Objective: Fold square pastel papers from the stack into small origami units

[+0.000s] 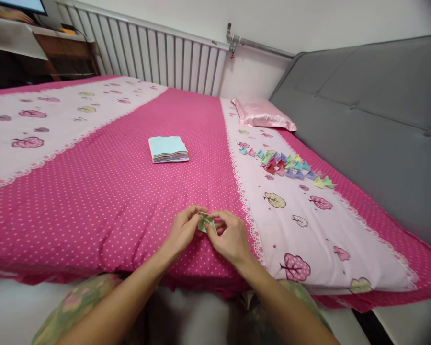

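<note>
Both my hands meet over the near edge of the pink dotted bedsheet [122, 191]. My left hand [182, 231] and my right hand [230, 236] pinch a small folded piece of light green paper [204, 222] between their fingertips. A stack of coloured square papers [168, 149], light blue on top, lies further back on the bed. To the right, several small folded paper shapes [289, 165] in mixed colours lie in a cluster on the pale strip of the sheet.
A pink satin pillow [262, 114] lies at the head of the bed by a grey padded headboard [373, 124]. A white radiator [158, 57] lines the far wall. A desk with a screen [25, 28] stands at the far left.
</note>
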Motion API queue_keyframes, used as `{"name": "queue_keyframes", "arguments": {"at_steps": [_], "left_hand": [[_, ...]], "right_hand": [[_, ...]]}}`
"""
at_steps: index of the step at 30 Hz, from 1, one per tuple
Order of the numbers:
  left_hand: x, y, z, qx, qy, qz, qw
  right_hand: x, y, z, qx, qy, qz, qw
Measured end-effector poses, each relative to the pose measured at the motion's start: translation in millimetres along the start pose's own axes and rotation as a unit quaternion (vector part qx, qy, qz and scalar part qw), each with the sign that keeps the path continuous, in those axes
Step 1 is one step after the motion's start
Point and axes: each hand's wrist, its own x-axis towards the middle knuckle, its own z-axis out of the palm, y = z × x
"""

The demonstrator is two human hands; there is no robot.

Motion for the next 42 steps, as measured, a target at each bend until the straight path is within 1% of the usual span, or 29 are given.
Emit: {"name": "queue_keyframes", "arguments": {"at_steps": [4,8,11,16,22,28,34,38,42], "left_hand": [[-0.6,2.8,2.1,-0.034,0.024,-0.010,0.999],[-2.7,5.0,2.5,-0.032,0.034,0.001,0.999],[-3.0,4.6,1.5,-0.029,0.031,0.007,0.999],[-0.9,2.2,-1.0,-0.031,0.028,0.012,0.999],[-1.6,3.9,-1.6,-0.040,0.025,0.009,0.999],[-1.8,6.0,-2.6,-0.055,0.026,-0.009,0.998],[-2.3,6.9,-2.9,-0.068,0.019,-0.009,0.997],[-3.3,8.2,-2.6,-0.086,0.015,-0.014,0.996],[-3.1,9.0,-2.5,-0.098,0.013,-0.018,0.995]], "right_hand": [[-1.6,0.9,2.6,0.053,-0.012,0.032,0.998],[-1.8,-0.8,2.6,0.096,-0.026,0.031,0.995],[-1.8,-3.1,1.4,0.072,-0.018,0.007,0.997],[-1.9,-6.4,-0.5,0.009,0.011,-0.056,0.998],[-1.3,-6.3,-0.4,0.011,0.015,-0.077,0.997],[-1.5,-4.4,1.5,0.063,0.003,-0.075,0.995],[-2.3,-4.0,1.5,0.076,0.007,-0.075,0.994],[-1.7,-2.5,1.9,0.095,0.003,-0.055,0.994],[-0.7,-0.5,2.5,0.148,-0.001,-0.023,0.989]]}}
